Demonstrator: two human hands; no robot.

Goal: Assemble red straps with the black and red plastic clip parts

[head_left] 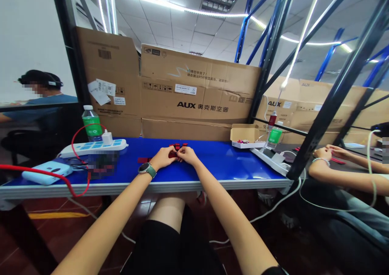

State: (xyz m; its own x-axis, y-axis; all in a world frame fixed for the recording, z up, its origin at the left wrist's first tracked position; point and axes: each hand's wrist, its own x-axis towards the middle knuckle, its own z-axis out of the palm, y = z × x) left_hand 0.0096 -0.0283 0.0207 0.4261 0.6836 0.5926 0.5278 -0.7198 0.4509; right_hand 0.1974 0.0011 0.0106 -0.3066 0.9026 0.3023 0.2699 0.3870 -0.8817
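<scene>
My left hand (163, 157), with a watch on its wrist, is closed over the blue tabletop, fingers bent around a small dark red piece (172, 154). Close against it from the right, my right hand (187, 155) is pinched at the same piece. The fingers cover most of this piece, so its kind cannot be made out. Just beyond the fingertips lie several small red and black pieces (181, 145). A flat red strip (142, 160) rests on the table left of my left hand and partly passes behind it.
On the left are a power strip (100, 146), a green-labelled bottle (92, 125), a light blue device (47, 172) and red cables. An open small box (246, 139) and another power strip (270, 161) are right. Cardboard (200, 92) walls the back. A co-worker's hands (323, 155) show far right.
</scene>
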